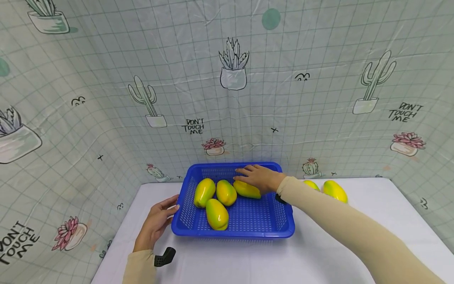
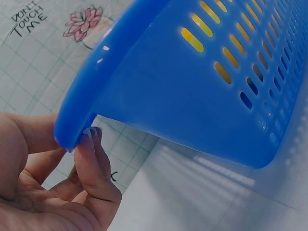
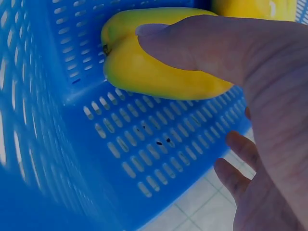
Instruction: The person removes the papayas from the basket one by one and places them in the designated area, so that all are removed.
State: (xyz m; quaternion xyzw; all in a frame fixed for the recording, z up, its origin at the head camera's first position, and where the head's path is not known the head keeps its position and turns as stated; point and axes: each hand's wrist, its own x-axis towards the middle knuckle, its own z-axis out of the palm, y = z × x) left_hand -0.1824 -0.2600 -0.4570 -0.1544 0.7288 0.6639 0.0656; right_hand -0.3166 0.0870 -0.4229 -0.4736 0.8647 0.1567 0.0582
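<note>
A blue plastic basket with slotted walls stands on the white table. Several yellow-green mangoes lie inside, mostly toward its left half. My left hand pinches the basket's left rim between thumb and fingers. Over the back of the basket, my right hand spreads its fingers above one mango. In the right wrist view the thumb lies across that mango, while the other fingers are apart from it; whether the thumb presses on it is unclear.
To the basket's right, two more mangoes lie on the table, one partly hidden by my right sleeve. A grid-patterned cloth with cactus drawings hangs behind and beside the table.
</note>
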